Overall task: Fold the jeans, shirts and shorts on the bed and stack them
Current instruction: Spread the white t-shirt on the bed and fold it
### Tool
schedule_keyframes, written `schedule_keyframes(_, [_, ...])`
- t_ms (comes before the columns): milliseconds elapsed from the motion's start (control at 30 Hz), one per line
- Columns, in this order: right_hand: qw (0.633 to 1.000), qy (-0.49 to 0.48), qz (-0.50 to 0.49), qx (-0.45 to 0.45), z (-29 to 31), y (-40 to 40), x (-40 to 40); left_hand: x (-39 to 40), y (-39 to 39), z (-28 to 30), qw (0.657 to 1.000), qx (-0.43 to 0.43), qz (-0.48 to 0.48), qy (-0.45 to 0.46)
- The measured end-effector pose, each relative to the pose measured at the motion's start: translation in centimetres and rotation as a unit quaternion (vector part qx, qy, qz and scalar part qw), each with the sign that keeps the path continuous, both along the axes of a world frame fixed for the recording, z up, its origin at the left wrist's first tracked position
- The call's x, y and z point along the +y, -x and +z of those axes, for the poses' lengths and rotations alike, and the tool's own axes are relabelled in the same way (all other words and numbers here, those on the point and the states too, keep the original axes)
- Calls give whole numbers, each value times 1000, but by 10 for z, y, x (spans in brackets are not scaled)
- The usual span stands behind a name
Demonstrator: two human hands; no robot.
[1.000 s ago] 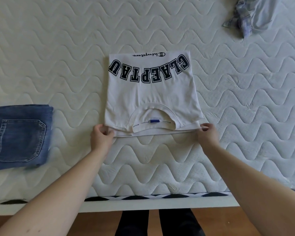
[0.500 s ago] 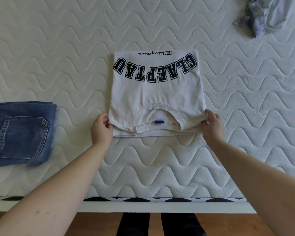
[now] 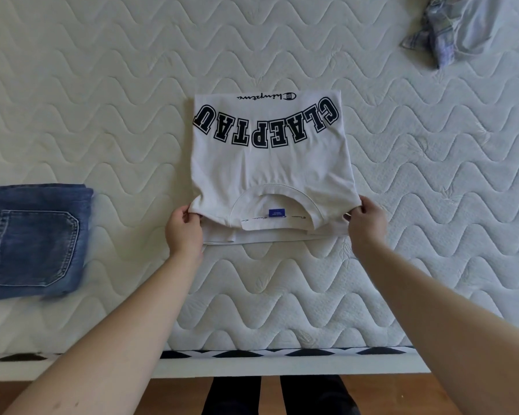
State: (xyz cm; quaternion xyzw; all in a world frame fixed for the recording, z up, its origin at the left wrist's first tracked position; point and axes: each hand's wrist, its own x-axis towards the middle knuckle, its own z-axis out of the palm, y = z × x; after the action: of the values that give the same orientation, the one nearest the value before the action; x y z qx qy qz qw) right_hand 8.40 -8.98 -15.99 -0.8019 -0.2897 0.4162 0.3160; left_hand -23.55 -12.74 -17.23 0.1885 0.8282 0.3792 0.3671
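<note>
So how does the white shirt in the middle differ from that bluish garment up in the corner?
The white shirt lies flat and folded into a neat rectangle; the bluish garment is a crumpled heap. The white shirt is gripped by the left hand and right hand; the bluish garment lies untouched. Both rest on the quilted mattress.

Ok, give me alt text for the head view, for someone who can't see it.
Two hands, left hand and right hand, pinch the near corners of a folded white T-shirt with black lettering on a quilted mattress. Folded jeans lie to the left; a crumpled garment sits far right.
</note>
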Motion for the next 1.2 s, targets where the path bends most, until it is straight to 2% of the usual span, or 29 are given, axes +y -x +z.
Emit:
schedule_keyframes(33, [998, -4, -38, 58, 0, 2, -1, -2, -3, 0, 995, -79, 48, -24])
schedule_keyframes(100, [980, -1, -100, 172, -2, 4, -4, -6, -6, -1, 965, -224, 123, -60])
schedule_keyframes(200, [963, 37, -129, 233, -10, 5, -8, -10, -4, -8, 923, -340, 168, -62])
schedule_keyframes(267, [958, 63, -134, 246, -17, 4, -9, -13, -4, -11, 911, -380, 156, -34])
schedule_keyframes(367, [964, 84, -103, 230, -20, 1, -7, -14, -3, -15, 942, -329, 68, 23])
schedule_keyframes(500, [980, 75, -92, 158, -10, 0, -6, -10, 2, -13, 984, -147, -41, 92])
schedule_keyframes(567, [966, 49, -159, 197, -5, -2, -3, -6, 8, -9, 989, -116, -23, 95])
schedule_keyframes(633, [955, 39, -187, 226, -3, -4, -1, -1, 13, -8, 987, -128, 23, 91])
schedule_keyframes(667, [961, 43, -166, 218, -2, -5, 0, 1, 14, -7, 988, -124, 26, 89])
schedule_keyframes(767, [981, 66, -12, 185, -6, -4, 3, 5, 15, -9, 992, -91, -31, 78])
schedule_keyframes(800, [981, 72, 18, 177, -10, -2, 4, 8, 14, -11, 990, -108, -41, 79])
schedule_keyframes(867, [982, 76, 13, 171, -12, 0, 9, 13, 12, -12, 978, -190, -30, 81])
schedule_keyframes(967, [943, 49, -64, 322, -12, 1, 11, 16, 10, -8, 951, -307, 25, 35])
schedule_keyframes(1033, [923, 57, -86, 370, -13, 0, 8, 14, 7, -7, 932, -356, 67, -3])
schedule_keyframes(1133, [936, 107, -90, 322, -17, -4, 0, 3, 6, -11, 929, -356, 91, 34])
schedule_keyframes(1200, [954, 149, -79, 248, -21, -7, -2, -2, 8, -16, 944, -312, 67, 83])
